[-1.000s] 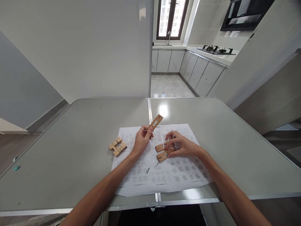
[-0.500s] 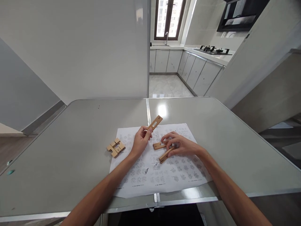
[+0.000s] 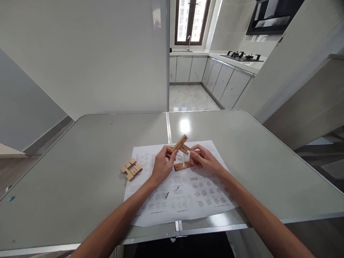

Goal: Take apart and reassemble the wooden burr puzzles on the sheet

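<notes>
Between the thumb and fingers of my left hand (image 3: 163, 163) is a slotted wooden puzzle piece (image 3: 179, 143), tilted up to the right. My right hand (image 3: 203, 158) pinches a second wooden puzzle piece (image 3: 185, 149), whose far end meets or overlaps the first; I cannot tell whether they interlock. Below them a notched wooden piece (image 3: 178, 167) lies on the printed sheet (image 3: 185, 211), its right end partly behind my right hand. Left of my left hand, short notched wooden pieces (image 3: 131, 169) sit grouped at the sheet's edge.
The sheet of printed diagrams lies over the seam of a grey folding table (image 3: 80, 172) with a metal edge. A small green bit (image 3: 10, 199) is at the table's left. Beyond stand a white wall panel (image 3: 107, 53) and a kitchen counter (image 3: 188, 53).
My right hand has lifted the lower wooden piece off the sheet and brought it up to the piece in my left hand. The left-hand piece has turned, showing its side.
</notes>
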A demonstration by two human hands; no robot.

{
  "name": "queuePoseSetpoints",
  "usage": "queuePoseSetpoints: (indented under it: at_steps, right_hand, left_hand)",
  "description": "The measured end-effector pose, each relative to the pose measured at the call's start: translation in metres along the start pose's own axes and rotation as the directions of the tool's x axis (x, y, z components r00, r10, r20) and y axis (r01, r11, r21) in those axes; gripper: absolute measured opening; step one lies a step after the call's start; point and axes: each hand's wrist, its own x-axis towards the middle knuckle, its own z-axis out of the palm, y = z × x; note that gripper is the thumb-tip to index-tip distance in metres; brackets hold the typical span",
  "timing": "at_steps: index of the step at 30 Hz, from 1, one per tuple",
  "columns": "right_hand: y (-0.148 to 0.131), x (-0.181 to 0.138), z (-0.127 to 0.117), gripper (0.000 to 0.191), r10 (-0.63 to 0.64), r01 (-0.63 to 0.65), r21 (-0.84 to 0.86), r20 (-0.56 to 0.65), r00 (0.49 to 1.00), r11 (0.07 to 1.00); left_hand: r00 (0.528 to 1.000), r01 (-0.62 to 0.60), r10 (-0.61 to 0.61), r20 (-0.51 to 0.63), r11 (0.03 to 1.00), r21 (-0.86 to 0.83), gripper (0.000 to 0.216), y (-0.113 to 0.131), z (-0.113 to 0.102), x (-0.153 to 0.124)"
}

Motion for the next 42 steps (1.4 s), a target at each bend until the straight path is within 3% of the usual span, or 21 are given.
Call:
queuePoseSetpoints:
  at_steps: [10,24,29,36,42]
  right_hand:
    - [0.001,-0.002,0.001,0.041,0.008,-0.009,-0.038,-0.023,1.0,0.999]
    - [0.0,-0.004,-0.001,0.046,-0.01,-0.004,-0.18,-0.075,0.997,0.984]
    - [0.0,-0.003,0.004,0.048,0.022,-0.026,-0.093,-0.039,0.999,0.995]
    - [-0.006,-0.003,0.003,0.046,0.062,-0.061,-0.018,0.083,0.995,0.998]
    - [-0.005,-0.005,-0.001,0.046,0.058,-0.055,-0.046,0.072,0.996,0.997]
  left_hand:
    - [0.977,-0.211,0.189,0.103,0.931,0.298,0.013,-0.005,0.004,-0.007]
    - [0.914,-0.406,0.356,0.196,0.781,0.475,0.005,-0.01,0.005,-0.006]
    - [0.903,-0.43,0.37,0.22,0.749,0.504,0.004,-0.01,0.008,-0.008]
    - [0.948,-0.286,0.318,0.032,0.802,0.524,0.007,-0.008,0.005,-0.006]
    - [0.935,-0.345,0.34,0.104,0.799,0.493,0.006,-0.012,0.003,-0.005]
